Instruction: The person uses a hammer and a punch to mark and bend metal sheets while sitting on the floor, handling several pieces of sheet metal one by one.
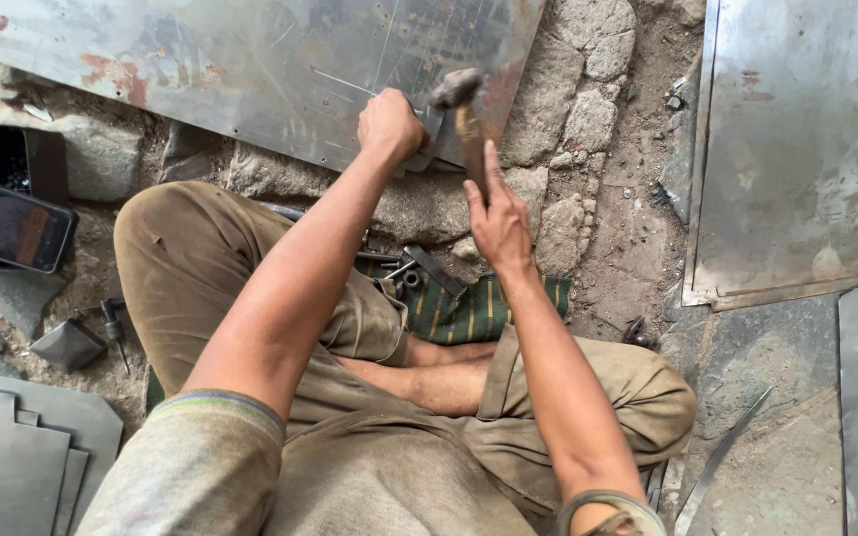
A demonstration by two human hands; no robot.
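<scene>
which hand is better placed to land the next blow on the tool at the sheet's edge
Right, probably. The right hand already grips the hammer, its head just above the spot. The left hand is closed on the small tool at the metal sheet.

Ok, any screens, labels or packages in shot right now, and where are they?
Phone: far left on the stony ground, beside the person's knee; flat dark rectangle with rounded corners, screen lit with dim reddish and orange patches.
No packages, labels or signs in view.
</scene>
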